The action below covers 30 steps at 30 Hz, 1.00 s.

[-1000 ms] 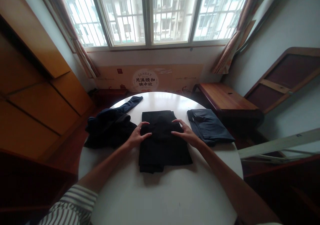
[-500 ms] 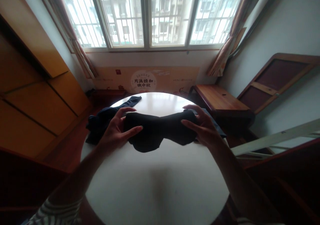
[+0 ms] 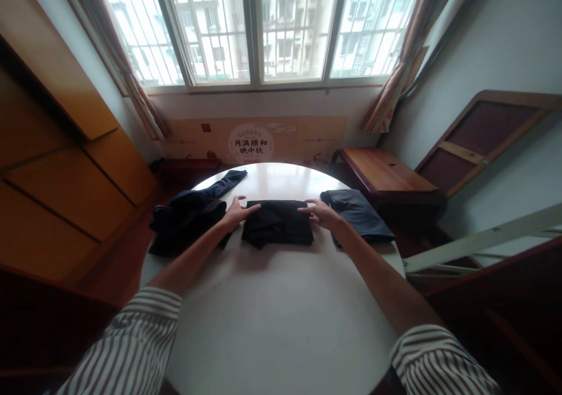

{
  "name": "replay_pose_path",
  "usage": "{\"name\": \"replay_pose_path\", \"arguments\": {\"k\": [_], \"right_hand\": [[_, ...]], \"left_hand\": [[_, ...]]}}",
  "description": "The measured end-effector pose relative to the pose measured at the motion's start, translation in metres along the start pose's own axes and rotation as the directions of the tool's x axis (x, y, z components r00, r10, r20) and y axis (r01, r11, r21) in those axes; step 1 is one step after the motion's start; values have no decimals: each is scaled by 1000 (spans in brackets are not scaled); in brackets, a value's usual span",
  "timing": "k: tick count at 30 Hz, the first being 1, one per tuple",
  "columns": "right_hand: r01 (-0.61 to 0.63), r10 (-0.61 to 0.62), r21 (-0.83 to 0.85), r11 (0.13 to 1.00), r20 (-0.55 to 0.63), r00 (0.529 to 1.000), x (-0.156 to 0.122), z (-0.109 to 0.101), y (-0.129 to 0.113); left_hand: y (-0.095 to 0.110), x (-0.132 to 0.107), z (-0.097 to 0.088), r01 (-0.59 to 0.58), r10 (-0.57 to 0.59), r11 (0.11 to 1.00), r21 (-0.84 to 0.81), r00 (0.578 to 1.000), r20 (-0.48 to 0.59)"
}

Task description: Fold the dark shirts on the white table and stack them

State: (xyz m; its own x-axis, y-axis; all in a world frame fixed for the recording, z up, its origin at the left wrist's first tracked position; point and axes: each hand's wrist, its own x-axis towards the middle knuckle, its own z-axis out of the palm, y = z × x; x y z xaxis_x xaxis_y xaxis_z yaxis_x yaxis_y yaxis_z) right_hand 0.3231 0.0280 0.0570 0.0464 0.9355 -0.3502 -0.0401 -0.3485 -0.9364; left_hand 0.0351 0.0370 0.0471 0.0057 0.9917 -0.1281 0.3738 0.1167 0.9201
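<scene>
Cloth (image 3: 285, 226), black, folded rectangular, centre frame; bare left hand (image 3: 236, 213), right hand (image 3: 324, 215) touch upper corners, can't tell if fingers grip.

Your left forearm (image 3: 195, 257) and right forearm (image 3: 377, 269) angle inward; your left hand (image 3: 237, 213) spreads thumb (image 3: 253, 209) from index finger (image 3: 239, 198); your right hand (image 3: 324, 213) holds those two close together.

A left hand (image 3: 237, 213) and right hand (image 3: 324, 215) touch a folded black garment (image 3: 283, 225), center frame, windows (image 3: 292, 26) above.
</scene>
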Motion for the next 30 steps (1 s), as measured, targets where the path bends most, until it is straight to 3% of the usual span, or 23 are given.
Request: {"name": "replay_pose_path", "arguments": {"k": [7,10,12,13,14,16,17,18,19,21,23,26,30], "right_hand": [[154,-152,-7,988,147,977,-6,-9,3],[185,-171,-65,981,184,968,-5,-12,7],[279,-247,-277,920,145,958,-6,-10,7],[341,-333,-434,834,97,938,-8,-8,6],[388,-445,-594,704,55,894,-9,-3,4],[432,-654,-813,389,86,751,-13,11,3],[462,-705,-852,245,171,689,-14,19,3],[506,-707,-854,124,282,649,-15,28,5],[552,-667,-833,31,395,632,-14,37,9],[592,-535,-803,-66,530,659,-9,48,21],[528,-433,-847,-67,501,749,1,49,33],[402,-347,-915,15,372,861,18,36,42],[403,-300,-900,168,342,890,32,17,35]], "left_hand": [[3,-2,-21,73,-63,996,-54,985,162],[8,3,-28,79,-95,992,94,979,180],[12,2,-25,-53,23,963,265,993,114],[14,-1,-20,-184,166,919,350,983,80],[16,-5,-14,-338,343,837,430,937,68],[16,-15,2,-596,627,587,548,763,157],[14,-20,11,-670,687,465,578,685,241],[10,-25,19,-710,695,372,598,640,328],[4,-29,26,-725,670,306,617,624,402],[-11,-36,34,-715,597,232,660,640,484],[-28,-43,33,-704,557,198,683,654,512],[-44,-55,22,-737,537,183,650,629,562],[-41,-64,8,-794,554,283,538,593,585]]}}
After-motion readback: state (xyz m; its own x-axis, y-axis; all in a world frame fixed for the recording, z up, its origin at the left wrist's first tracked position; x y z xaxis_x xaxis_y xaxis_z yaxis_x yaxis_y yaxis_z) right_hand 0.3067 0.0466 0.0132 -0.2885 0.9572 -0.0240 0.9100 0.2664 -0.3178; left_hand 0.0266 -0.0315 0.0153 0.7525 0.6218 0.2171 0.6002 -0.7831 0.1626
